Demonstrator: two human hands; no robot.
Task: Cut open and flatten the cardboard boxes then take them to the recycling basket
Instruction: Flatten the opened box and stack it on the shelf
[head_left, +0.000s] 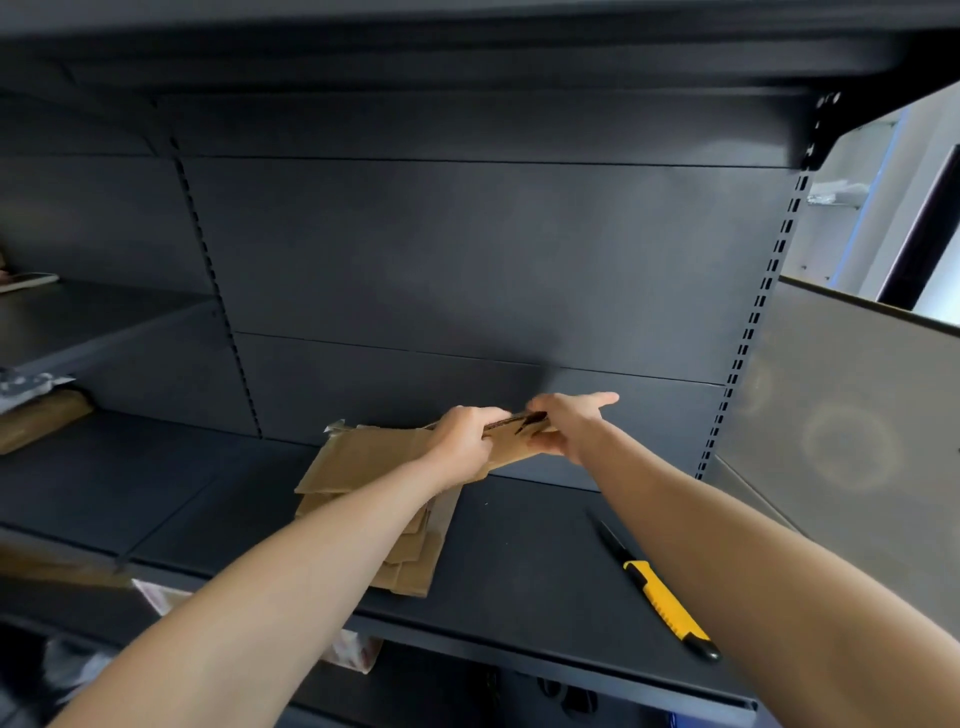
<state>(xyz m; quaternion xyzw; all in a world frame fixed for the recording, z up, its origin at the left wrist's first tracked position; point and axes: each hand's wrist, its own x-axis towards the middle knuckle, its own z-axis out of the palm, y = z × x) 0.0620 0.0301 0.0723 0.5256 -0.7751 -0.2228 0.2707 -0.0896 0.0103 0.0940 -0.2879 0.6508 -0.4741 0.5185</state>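
A flattened brown cardboard box (363, 457) is held at the back of the dark shelf (519, 551), tilted up at its right end. My left hand (462, 436) grips its upper edge with curled fingers. My right hand (566, 421) holds the box's right end, thumb underneath and fingers stretched over the top. More flat cardboard pieces (410, 561) lie stacked under the box on the shelf. A yellow and black utility knife (660, 597) lies on the shelf to the right, beside my right forearm, with its blade out.
A dark back panel (467, 270) and an upper shelf close in the space. A grey partition (841, 441) stands on the right. Another cardboard piece (41, 421) lies on the left shelf bay. Packaged goods (353, 649) show below the shelf edge.
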